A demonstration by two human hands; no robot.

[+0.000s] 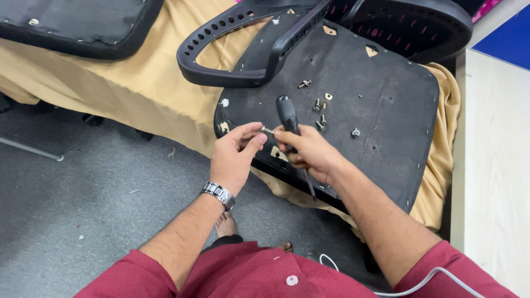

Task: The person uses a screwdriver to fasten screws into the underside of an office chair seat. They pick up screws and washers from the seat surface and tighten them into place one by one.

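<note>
Now my left hand point(234, 157) pinches a small screw point(267, 130) at its head; it seems light, hard, slippery. My right hand point(309, 152) wraps the screwdriver point(288, 116), over the upturned chair seat point(381, 110), spare screws point(320, 113) at one o'clock.

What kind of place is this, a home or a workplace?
Probably an office or a small workshop corner. An upturned office-chair seat lies on a cloth-covered table, loose screws on it, above grey carpet.

Two hands point(234, 157), one screwdriver point(288, 117), two seats point(375, 105)
</note>
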